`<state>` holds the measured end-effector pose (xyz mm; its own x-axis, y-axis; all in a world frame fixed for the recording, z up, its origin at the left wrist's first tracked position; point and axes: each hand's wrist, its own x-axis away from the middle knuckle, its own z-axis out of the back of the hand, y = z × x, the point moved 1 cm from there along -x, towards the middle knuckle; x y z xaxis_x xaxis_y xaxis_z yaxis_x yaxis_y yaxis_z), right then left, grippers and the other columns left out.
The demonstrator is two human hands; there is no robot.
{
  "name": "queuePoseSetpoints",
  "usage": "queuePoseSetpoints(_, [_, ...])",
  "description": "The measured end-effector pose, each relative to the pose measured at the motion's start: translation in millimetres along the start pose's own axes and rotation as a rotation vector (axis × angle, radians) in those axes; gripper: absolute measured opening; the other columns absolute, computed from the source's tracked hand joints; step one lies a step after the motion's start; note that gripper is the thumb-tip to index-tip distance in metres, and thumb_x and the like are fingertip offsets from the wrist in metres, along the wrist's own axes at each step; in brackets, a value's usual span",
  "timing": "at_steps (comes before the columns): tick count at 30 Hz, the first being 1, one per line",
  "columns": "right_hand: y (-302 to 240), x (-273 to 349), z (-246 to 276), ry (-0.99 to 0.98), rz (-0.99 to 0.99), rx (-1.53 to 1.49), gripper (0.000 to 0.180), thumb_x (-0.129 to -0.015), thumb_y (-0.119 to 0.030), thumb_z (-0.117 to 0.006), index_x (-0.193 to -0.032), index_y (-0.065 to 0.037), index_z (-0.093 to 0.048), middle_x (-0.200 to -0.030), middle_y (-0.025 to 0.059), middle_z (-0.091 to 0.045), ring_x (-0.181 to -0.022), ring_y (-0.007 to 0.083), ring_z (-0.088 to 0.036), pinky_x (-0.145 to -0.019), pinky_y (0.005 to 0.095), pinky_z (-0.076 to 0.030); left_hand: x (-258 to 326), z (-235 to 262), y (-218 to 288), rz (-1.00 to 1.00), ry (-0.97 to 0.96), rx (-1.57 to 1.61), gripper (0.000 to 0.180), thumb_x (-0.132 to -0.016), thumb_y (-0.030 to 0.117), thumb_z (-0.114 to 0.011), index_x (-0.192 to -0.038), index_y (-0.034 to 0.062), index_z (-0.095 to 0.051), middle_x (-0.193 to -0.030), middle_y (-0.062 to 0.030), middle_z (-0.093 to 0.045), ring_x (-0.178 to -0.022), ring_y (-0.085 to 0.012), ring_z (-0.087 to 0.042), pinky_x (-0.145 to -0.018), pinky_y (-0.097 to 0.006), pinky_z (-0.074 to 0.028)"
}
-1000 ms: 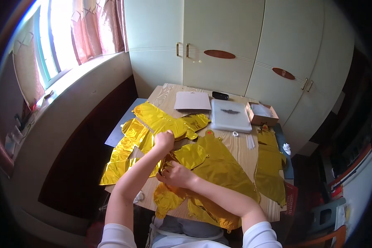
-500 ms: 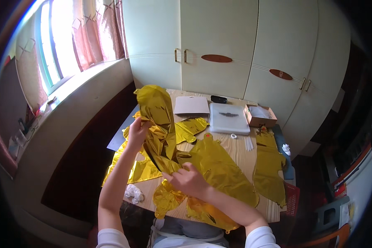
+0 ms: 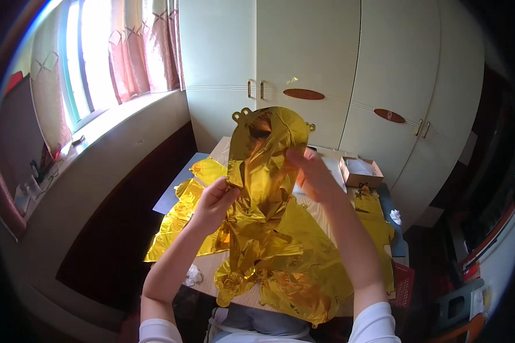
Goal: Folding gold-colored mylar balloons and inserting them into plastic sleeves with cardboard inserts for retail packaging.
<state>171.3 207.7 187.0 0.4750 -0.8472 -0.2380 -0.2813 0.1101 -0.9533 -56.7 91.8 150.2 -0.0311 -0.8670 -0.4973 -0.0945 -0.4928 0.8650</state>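
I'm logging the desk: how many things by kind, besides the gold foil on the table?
Raised foil balloon, held by left hand and right hand: 1
Cardboard box: 1
White crumpled wads: 2
Total: 4

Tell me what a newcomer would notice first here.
A crumpled gold foil balloon held up mid-frame, the left hand gripping its left edge and the right hand its right. Below it, more gold foil spreads over the wooden table, in front of pale cupboards. A small open box sits at the table's far right.
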Motion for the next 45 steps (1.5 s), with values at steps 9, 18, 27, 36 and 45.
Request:
queuePoseSetpoints(9, [-64,23,-37,0.056,0.224,-0.165,0.018,-0.088,-0.012,-0.071,-0.101,-0.002,-0.065,-0.088,0.0031,-0.068,-0.074,0.0084,-0.059,-0.068,0.0238,-0.048,0,-15,-3,0.035,0.051,0.083,0.008,-0.097,0.005,-0.055,-0.104,0.0020,-0.057,-0.089,0.0038,-0.059,-0.081,-0.0028,-0.050,-0.072,-0.021,-0.041])
queuePoseSetpoints(18, [-84,35,-19,0.051,0.321,-0.157,0.017,-0.089,-0.009,-0.068,-0.104,-0.001,-0.065,-0.098,0.0068,-0.070,-0.087,0.0126,-0.065,-0.078,0.0264,-0.052,33,-37,-56,0.250,-0.155,0.014,0.017,-0.095,0.010,-0.060,-0.109,0.0012,-0.058,-0.100,-0.0022,-0.065,-0.091,-0.0069,-0.058,-0.080,-0.025,-0.047])
queuePoseSetpoints(27, [-83,44,20,0.220,0.258,-0.088,0.020,-0.091,-0.012,-0.067,-0.107,-0.001,-0.063,-0.098,0.0063,-0.068,-0.081,0.0131,-0.064,-0.075,0.0254,-0.052,98,-85,-74,0.482,-0.309,0.166,0.019,-0.095,0.021,-0.065,-0.102,0.0033,-0.065,-0.081,0.0062,-0.064,-0.069,-0.0002,-0.053,-0.060,-0.019,-0.043])
queuePoseSetpoints(36, [-102,83,66,0.049,0.299,-0.141,0.017,-0.094,-0.010,-0.061,-0.109,-0.002,-0.059,-0.099,0.0083,-0.068,-0.084,0.0146,-0.068,-0.070,0.0261,-0.057,155,-108,-62,0.334,-0.227,0.154,0.020,-0.093,0.013,-0.067,-0.089,0.0014,-0.051,-0.079,0.0014,-0.058,-0.071,-0.0024,-0.049,-0.058,-0.021,-0.041])
queuePoseSetpoints(45, [-29,34,108,0.181,-0.019,0.205,0.012,-0.090,-0.015,-0.067,-0.100,-0.009,-0.063,-0.084,-0.0006,-0.066,-0.070,0.0069,-0.061,-0.062,0.0209,-0.050,184,-122,-72,0.879,-0.046,0.756,0.016,-0.098,0.012,-0.058,-0.106,0.0111,-0.045,-0.077,0.0029,-0.051,-0.062,-0.0041,-0.045,-0.052,-0.024,-0.035])
